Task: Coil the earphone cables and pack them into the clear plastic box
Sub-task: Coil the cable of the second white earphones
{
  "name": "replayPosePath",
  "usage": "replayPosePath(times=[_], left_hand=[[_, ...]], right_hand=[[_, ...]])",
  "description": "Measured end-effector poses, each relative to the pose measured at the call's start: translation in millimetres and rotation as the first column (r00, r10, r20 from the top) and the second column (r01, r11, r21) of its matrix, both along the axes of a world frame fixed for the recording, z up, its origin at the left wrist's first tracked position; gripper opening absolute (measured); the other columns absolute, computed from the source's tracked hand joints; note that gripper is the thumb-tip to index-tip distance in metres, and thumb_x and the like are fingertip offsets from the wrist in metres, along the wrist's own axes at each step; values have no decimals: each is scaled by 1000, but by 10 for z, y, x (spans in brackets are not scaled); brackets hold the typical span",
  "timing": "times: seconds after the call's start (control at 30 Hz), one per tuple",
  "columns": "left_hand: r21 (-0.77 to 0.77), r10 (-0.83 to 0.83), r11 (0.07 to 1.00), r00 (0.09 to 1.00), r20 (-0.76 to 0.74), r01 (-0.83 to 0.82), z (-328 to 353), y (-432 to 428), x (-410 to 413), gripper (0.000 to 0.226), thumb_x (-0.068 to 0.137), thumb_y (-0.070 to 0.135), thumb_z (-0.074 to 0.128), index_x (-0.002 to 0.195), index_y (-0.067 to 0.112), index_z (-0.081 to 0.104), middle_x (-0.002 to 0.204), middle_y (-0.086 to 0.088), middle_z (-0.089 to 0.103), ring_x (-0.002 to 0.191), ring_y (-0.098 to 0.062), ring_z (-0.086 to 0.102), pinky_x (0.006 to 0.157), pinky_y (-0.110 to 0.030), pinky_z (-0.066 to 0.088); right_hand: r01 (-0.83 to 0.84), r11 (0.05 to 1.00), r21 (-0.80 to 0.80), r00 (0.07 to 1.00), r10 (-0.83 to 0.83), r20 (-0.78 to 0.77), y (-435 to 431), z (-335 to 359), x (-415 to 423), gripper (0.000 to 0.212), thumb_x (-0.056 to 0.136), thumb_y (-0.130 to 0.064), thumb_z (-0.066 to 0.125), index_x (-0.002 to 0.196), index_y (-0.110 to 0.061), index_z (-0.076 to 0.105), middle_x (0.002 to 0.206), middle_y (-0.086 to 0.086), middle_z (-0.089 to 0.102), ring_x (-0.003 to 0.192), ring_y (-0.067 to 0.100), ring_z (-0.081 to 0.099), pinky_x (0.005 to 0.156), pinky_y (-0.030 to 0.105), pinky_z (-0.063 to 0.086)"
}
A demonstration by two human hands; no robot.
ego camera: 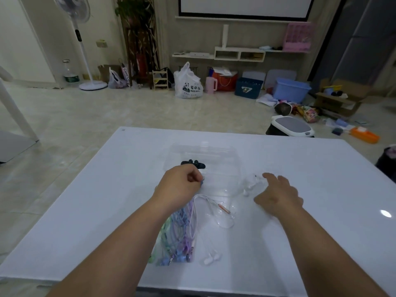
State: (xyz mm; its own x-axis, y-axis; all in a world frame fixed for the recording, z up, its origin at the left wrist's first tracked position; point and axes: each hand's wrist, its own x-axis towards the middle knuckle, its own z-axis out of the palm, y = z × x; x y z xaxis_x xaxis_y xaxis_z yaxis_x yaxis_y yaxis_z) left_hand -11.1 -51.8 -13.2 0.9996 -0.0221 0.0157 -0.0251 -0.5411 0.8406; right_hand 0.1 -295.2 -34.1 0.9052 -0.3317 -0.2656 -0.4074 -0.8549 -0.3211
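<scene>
The clear plastic box (214, 152) sits on the table (85, 211) toward its far edge, with black earphones (192, 164) inside. The left hand (180, 186) curls at the box's near side, pinching the end of the pastel cables (182, 232), which trail toward the near edge. The right hand (278, 197) is spread over white earphones (249, 183) just right of the box.

One table (85, 211), two hands above it: left hand (182, 185), right hand (278, 196). One clear box (203, 150) with one black set (192, 163) of earphones inside. Two white sets from where I stand: far white set (250, 183), near white set (211, 257). The pastel cables (180, 232) are bunched, too tangled to count. One fan (93, 85) stands behind.
</scene>
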Motion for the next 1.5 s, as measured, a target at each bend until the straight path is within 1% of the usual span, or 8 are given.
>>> replayPosePath(times=[0.17, 0.37, 0.57, 0.73, 0.87, 1.03, 1.27, 1.5], left_hand=[[39, -41, 998, 999, 6, 41, -54, -199, 33, 25, 80, 6, 59, 71, 29, 63, 75, 8, 65, 64, -7, 57, 62, -21, 47], [32, -104, 994, 995, -4, 104, -81, -354, 27, 27, 81, 5, 59, 72, 30, 64, 78, 4, 66, 70, -11, 60, 68, -29, 52], [23, -116, 993, 993, -23, 116, -80, -350, 23, 26, 81, 5, 59, 73, 29, 65, 79, 2, 68, 77, -17, 65, 72, -32, 53], [-19, -111, 994, 993, -28, 111, -82, -309, 27, 25, 81, 6, 59, 72, 29, 65, 72, 5, 64, 66, -12, 60, 61, -28, 48], [-88, -106, 991, 994, -22, 103, -52, -313, 26, 22, 82, 7, 60, 76, 27, 66, 71, 6, 62, 64, -12, 57, 62, -30, 49], [-185, -104, 977, 995, -6, 101, 35, -313, -18, 37, 78, -2, 56, 93, 32, 58, 93, 9, 64, 72, -12, 57, 65, -34, 52], [-333, -322, 899, 945, -60, 285, 157, -196, -99, 90, 72, -4, 68, 139, 47, 36, 127, 17, 52, 91, -15, 61, 73, -29, 52], [-383, -334, 878, 941, -60, 288, 334, 109, -234, 12, 91, 1, 60, 94, 12, 64, 76, -3, 66, 51, 1, 51, 50, -13, 35]], right_hand=[[-134, 988, -77, 991, 135, 4, -60, -211, 20, 81, 88, -64, 50, 152, -44, 5, 164, -4, 3, 143, 33, 25, 112, 47, 26], [-221, 974, 54, 971, 215, 101, -99, -276, 46, 65, 94, -47, 53, 152, -36, 23, 149, 2, 37, 124, 28, 50, 97, 33, 40], [-155, 988, 4, 980, 153, 129, 21, -293, 95, 13, 93, -20, 49, 98, -17, 61, 105, 5, 64, 90, 25, 60, 68, 27, 41], [-117, 992, -49, 967, 125, 223, 134, -111, 55, 14, 100, -23, 40, 94, -20, 52, 92, -3, 54, 83, 20, 48, 70, 28, 36], [-70, 967, 246, 913, -38, 407, 168, 241, 70, 29, 99, -21, 43, 72, -13, 48, 74, -1, 51, 75, 24, 49, 62, 31, 33], [-72, 577, 814, 923, -270, 273, 302, 684, -51, 29, 96, -17, 53, 68, -16, 48, 54, -1, 35, 47, 14, 28, 46, 24, 23], [-173, 128, 977, 976, -113, 187, 542, 918, -211, 22, 99, -8, 42, 78, -14, 47, 53, -4, 26, 41, 6, 21, 37, 17, 15], [-207, 24, 978, 978, -30, 208, 936, 852, -216, 26, 100, -5, 41, 77, -10, 52, 50, -3, 30, 41, 7, 22, 39, 17, 13]])
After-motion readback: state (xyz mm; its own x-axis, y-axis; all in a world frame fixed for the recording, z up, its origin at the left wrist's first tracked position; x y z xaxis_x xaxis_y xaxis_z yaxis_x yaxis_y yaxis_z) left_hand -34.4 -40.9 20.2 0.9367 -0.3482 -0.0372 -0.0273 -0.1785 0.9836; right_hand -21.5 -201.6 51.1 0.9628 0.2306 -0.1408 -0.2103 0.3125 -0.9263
